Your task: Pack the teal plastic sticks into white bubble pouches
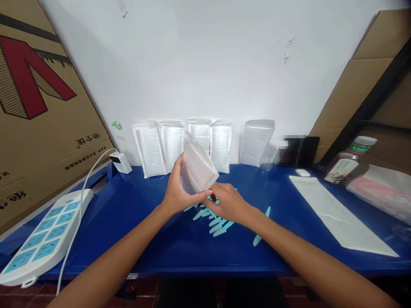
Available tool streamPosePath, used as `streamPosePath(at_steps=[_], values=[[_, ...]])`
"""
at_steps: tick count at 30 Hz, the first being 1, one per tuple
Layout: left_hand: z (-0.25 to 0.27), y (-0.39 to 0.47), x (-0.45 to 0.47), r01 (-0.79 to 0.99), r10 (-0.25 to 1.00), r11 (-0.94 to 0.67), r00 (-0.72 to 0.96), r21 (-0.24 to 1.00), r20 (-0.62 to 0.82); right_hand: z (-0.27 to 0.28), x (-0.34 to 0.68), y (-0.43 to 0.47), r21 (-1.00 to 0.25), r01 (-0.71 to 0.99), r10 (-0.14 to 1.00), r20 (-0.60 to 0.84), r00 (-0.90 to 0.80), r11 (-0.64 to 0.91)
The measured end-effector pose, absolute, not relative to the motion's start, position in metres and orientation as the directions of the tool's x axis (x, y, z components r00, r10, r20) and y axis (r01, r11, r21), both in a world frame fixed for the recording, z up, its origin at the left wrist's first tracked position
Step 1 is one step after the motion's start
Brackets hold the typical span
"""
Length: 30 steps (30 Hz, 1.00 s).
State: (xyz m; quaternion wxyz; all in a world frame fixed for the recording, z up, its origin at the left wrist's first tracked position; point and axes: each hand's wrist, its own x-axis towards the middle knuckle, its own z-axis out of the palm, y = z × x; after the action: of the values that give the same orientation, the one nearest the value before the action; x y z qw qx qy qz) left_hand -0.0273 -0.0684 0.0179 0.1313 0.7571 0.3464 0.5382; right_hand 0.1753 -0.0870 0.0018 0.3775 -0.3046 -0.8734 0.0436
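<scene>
A white padded envelope, bulging and tilted, is held up above the middle of the blue table. My left hand is closed around its lower left side, with the thumb along the bottom end. At the bottom right corner, my right hand has its fingers curled and pinched against the envelope; the fingertips are partly hidden. Beneath the hands lies a loose pile of slim light-teal plastic sticks with wider handle ends. Another teal stick lies apart, partly behind my right forearm.
Several padded envelopes stand against the wall, one farther right beside a clear plastic cup. A flat white envelope lies right, near a bottle. A power strip with a white cable is left. Cardboard flanks the table.
</scene>
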Motion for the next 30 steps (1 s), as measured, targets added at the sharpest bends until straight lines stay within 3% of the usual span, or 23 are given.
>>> streamPosePath(at_steps=[5, 8, 10, 14, 17, 23, 27, 30], values=[[0.028, -0.059, -0.039, 0.657, 0.557, -0.673, 0.15, 0.339, 0.817, 0.012, 0.187, -0.095, -0.475, 0.437, 0.615, 0.74, -0.271, 0.764], [0.031, -0.048, -0.051, 0.764, 0.507, -0.628, 0.261, 0.145, 0.821, 0.017, 0.196, -0.094, -0.461, 0.453, 0.541, 0.839, -0.057, 0.763], [0.029, -0.042, -0.056, 0.775, 0.519, -0.628, 0.35, 0.071, 0.78, 0.019, 0.204, -0.088, -0.409, 0.558, 0.511, 0.859, -0.032, 0.722], [0.019, -0.037, -0.055, 0.767, 0.566, -0.639, 0.421, 0.055, 0.709, 0.019, 0.224, -0.069, -0.358, 0.694, 0.565, 0.82, -0.087, 0.625], [0.014, -0.037, -0.051, 0.765, 0.589, -0.643, 0.451, 0.05, 0.671, 0.018, 0.232, -0.062, -0.389, 0.65, 0.601, 0.789, -0.131, 0.652], [0.011, -0.037, -0.05, 0.717, 0.568, -0.696, 0.509, 0.046, 0.647, 0.016, 0.221, -0.064, -0.386, 0.591, 0.565, 0.812, -0.146, 0.708], [0.01, -0.039, -0.049, 0.694, 0.549, -0.718, 0.521, 0.051, 0.654, 0.01, 0.221, -0.061, -0.563, 0.509, 0.728, 0.653, -0.209, 0.651], [0.008, -0.041, -0.045, 0.68, 0.541, -0.732, 0.542, 0.043, 0.643, 0.006, 0.221, -0.062, -0.663, 0.404, 0.776, 0.545, -0.317, 0.63]])
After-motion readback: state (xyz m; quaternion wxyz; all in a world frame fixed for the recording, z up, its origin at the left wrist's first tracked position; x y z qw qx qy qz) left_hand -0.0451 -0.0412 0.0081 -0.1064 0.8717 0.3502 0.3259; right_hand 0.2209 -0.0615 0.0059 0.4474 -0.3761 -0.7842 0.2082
